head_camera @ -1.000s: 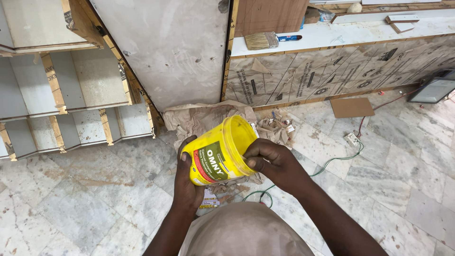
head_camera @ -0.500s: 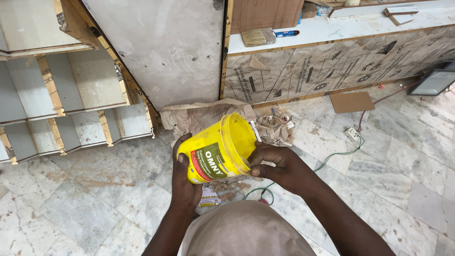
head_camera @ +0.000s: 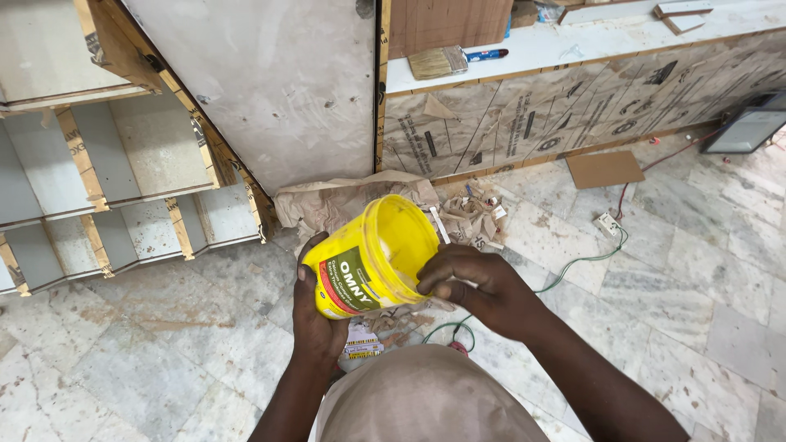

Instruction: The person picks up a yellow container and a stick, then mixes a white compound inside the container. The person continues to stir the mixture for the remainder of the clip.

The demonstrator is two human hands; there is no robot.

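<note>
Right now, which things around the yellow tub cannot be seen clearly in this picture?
Head view only:
- Yellow tub: its bottom and contents are hidden by its own wall and rim.
- Right hand: the fingertips curl over the rim, hiding what they pinch.
- Left hand: the palm is hidden behind the tub.
- Floodlight: cut off by the right edge.

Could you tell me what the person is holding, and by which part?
A yellow tub, tilted: the left hand cups its base; the right hand grips the rim, seemingly holding a pale stick too.

Paintbrush [head_camera: 438, 61] on white counter [head_camera: 589, 41]
</note>
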